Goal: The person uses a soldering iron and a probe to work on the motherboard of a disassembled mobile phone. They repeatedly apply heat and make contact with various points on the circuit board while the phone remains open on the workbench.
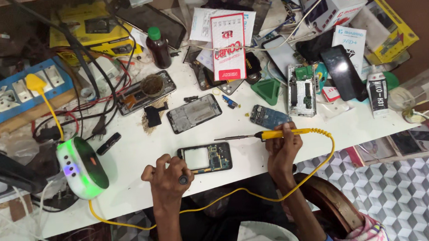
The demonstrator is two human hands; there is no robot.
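Gripping a yellow soldering iron point(274, 134), the right hand point(282, 151) has its fingers wrapped tight round the handle, the metal tip pointing left above the white table point(133, 159). Its yellow cord point(319, 166) loops down off the table edge and back to a round white station point(82, 167) glowing green at the left. The left hand point(167, 176) is curled shut on a small dark tool point(183, 179), just beside an opened phone point(205, 158) lying flat near the table's front edge, between the two hands. Further back lie another phone frame point(194, 112), a blue circuit board point(269, 116) and a dark bottle point(158, 47)
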